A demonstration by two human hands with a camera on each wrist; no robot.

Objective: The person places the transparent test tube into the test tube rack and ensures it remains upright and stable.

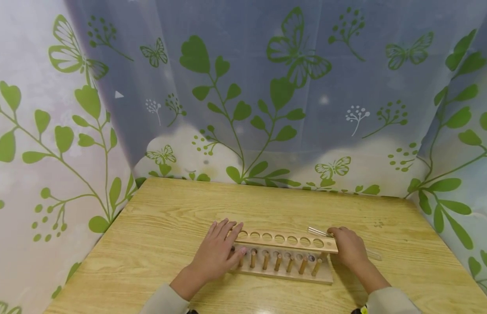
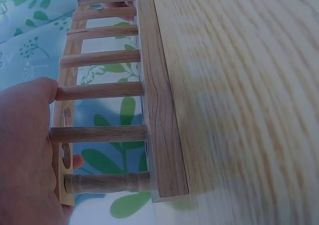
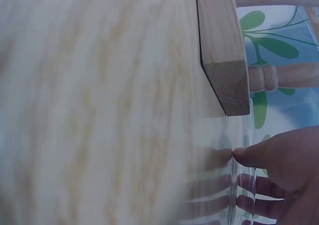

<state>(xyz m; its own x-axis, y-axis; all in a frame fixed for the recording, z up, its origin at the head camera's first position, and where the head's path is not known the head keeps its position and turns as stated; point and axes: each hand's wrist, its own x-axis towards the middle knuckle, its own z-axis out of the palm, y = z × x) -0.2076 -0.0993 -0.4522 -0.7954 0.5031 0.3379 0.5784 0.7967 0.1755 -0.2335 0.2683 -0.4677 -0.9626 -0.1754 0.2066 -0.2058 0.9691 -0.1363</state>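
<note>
A wooden test tube rack (image 1: pixel 282 237) stands on the table, its top board pierced by a row of round holes and its base set with a row of upright pegs. My left hand (image 1: pixel 217 250) grips the rack's left end; in the left wrist view, the thumb lies along the top board (image 2: pixel 67 80). Behind the right end lies a clear glass test tube (image 1: pixel 318 231), passing under my right hand (image 1: pixel 349 246). The right wrist view shows thumb and fingers around the tube (image 3: pixel 253 135), close to the tabletop. Part of the tube is hidden by the hand.
The pale wood-grain table (image 1: pixel 180 200) extends around the rack. A patterned curtain (image 1: pixel 243 109) with green leaves and butterflies rises at the table's back edge, with similar cloth at both sides.
</note>
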